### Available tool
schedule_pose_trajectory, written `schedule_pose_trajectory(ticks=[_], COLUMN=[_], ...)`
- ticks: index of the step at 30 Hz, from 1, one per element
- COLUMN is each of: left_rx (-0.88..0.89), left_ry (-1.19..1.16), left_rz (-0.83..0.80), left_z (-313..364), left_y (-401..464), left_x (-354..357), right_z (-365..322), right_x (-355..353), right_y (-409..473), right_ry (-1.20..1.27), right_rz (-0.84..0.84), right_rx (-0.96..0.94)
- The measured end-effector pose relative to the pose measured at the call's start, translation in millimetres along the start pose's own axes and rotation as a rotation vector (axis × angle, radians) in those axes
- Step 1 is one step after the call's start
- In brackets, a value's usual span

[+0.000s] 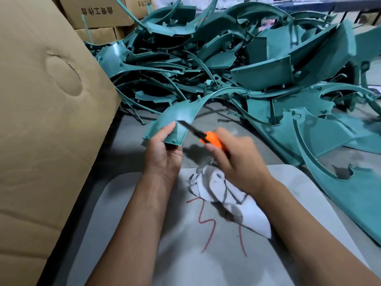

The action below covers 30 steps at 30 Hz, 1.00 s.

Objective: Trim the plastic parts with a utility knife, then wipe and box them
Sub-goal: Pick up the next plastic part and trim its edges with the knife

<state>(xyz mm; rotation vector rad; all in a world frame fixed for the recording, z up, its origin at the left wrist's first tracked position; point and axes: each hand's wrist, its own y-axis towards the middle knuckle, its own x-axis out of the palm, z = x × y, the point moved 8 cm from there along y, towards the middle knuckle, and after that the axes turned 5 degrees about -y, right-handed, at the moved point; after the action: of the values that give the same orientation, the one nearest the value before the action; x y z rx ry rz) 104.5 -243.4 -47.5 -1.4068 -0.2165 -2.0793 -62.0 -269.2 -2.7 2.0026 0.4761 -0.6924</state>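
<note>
While the left hand (162, 153) grips a curved teal part (175, 118), the right hand (237, 159) clasps an orange utility knife (212, 140), blade at its edge

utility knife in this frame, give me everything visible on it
The utility knife has a bright orange handle, plastic by the look of it, with a dark slider section and a dark blade extended up and to the left. The right hand grips the handle, fingers curled round it and hiding its rear end. The blade tip meets the edge of the curved teal plastic part that the left hand holds above the grey table. The blade is motion-blurred, so its edge and segments cannot be made out.
</note>
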Motion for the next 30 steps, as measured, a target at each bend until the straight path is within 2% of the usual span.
schedule_pose_trajectory(ticks=[3,5,10,17,23,27,30], left_rx=[-0.033,-0.070,-0.179,-0.201,-0.167,-0.098,0.000], left_ry=[-0.017,-0.032,-0.013,0.026,0.027,0.048,0.153], left_rz=[0.012,0.020,-0.009,-0.062,-0.132,-0.151,-0.125], left_z=[-3.9,-5.1,-8.3,-7.3,-2.1,14.4,28.2], left_y=[-1.4,-3.4,-9.1,-9.7,-5.9,0.1,1.1], left_x=[0.3,-0.5,0.2,1.4,2.1,-1.5,-4.6], right_z=[-3.8,-2.3,10.7,59.9,101.6,112.9,94.6], right_x=[18.0,16.8,-8.3,-42.0,-64.1,-73.4,-74.4], right_y=[-1.4,-2.1,-0.1,-9.4,-26.1,-33.0,-28.7], right_ry=[-0.020,-0.025,-0.113,-0.270,-0.324,-0.343,-0.300], right_rz=[-0.132,-0.121,0.086,0.350,0.435,0.427,0.485], right_rx=[0.001,0.011,0.084,0.415,0.661,0.798,0.719])
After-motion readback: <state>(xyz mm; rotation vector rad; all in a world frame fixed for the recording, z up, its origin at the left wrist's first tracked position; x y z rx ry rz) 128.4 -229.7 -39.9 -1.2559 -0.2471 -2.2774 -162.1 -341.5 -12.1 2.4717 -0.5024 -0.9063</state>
